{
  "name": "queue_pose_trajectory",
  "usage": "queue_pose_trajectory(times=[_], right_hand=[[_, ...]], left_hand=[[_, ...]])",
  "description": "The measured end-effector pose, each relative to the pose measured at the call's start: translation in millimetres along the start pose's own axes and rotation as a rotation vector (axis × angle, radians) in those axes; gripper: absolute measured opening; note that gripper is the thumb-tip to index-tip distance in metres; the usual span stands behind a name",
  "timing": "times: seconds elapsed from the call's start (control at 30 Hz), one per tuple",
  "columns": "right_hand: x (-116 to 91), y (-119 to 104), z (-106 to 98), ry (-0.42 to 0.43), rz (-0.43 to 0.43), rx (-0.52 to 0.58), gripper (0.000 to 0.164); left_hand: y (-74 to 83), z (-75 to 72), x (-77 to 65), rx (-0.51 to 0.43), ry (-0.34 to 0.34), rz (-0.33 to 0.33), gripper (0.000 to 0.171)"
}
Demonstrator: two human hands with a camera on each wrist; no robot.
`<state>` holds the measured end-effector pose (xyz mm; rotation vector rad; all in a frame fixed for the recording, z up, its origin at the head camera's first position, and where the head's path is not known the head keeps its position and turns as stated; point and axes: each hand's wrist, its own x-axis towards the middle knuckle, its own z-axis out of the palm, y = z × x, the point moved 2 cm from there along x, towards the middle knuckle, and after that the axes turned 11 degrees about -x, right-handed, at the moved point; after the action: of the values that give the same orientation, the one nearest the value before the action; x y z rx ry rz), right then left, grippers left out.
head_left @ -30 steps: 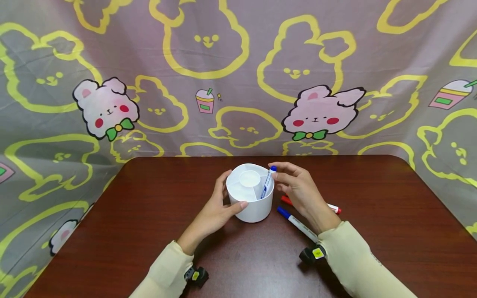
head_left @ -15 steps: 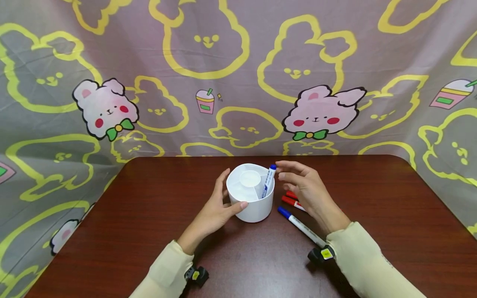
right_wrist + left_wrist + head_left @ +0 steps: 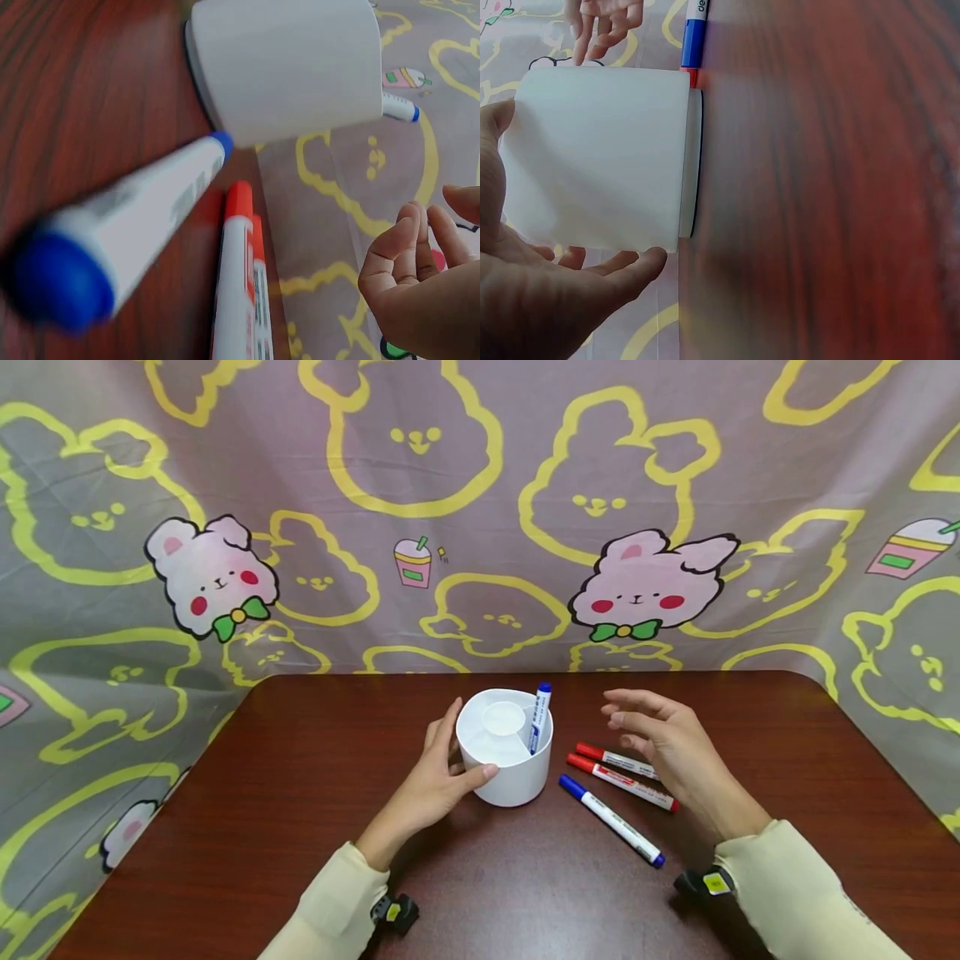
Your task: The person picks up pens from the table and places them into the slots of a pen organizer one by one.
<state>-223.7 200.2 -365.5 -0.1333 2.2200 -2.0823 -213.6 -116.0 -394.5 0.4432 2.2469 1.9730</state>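
Note:
A white round pen holder (image 3: 510, 785) with divided compartments stands near the middle of the table. My left hand (image 3: 429, 777) holds it, thumb at the front rim and fingers round the left side; the left wrist view shows its plain wall (image 3: 600, 157) between thumb and fingers. One blue-capped whiteboard marker (image 3: 539, 720) leans upright in the right compartment. My right hand (image 3: 678, 752) is off to the right in the air, fingers loosely bent, holding nothing. Below it lie two red markers (image 3: 622, 783) and another blue marker (image 3: 611, 820), the blue one nearest me.
The dark brown wooden table (image 3: 300, 802) reaches back to a patterned cloth (image 3: 480, 552) hanging behind its far edge. In the right wrist view the lying blue marker (image 3: 142, 217) looms close to the camera, its tip end near the holder's base.
My right hand has let go of the blue marker in the holder and moved away to the right. The marker now stands more upright. The left hand stays on the holder.

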Motion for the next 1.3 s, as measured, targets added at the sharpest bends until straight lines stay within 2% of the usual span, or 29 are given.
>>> queue_pose_trajectory(times=[0.23,0.47,0.73,0.8,1.03,1.3], right_hand=[[-12,7,-24,-0.017,-0.024,-0.098,0.022],[-26,15,-49,-0.005,-0.017,-0.212,0.024],[-37,27,-65,0.01,-0.04,-0.171,0.023],[-38,30,-68,0.012,-0.021,-0.172,0.023],[-37,39,-76,0.008,0.098,-0.326,0.022],[-35,46,-76,-0.014,0.147,-0.337,0.025]], left_hand=[[0.2,1.4,0.6,-0.027,-0.013,0.014,0.096],[0.7,2.3,-0.1,-0.087,-0.031,-0.016,0.096],[1.2,2.5,-0.6,-0.086,-0.024,-0.013,0.097],[0.6,2.1,-0.8,-0.07,-0.017,-0.025,0.1],[-2.4,0.4,0.6,-0.033,-0.009,-0.03,0.108],[-0.9,0.6,1.0,-0.019,-0.011,-0.021,0.101]])
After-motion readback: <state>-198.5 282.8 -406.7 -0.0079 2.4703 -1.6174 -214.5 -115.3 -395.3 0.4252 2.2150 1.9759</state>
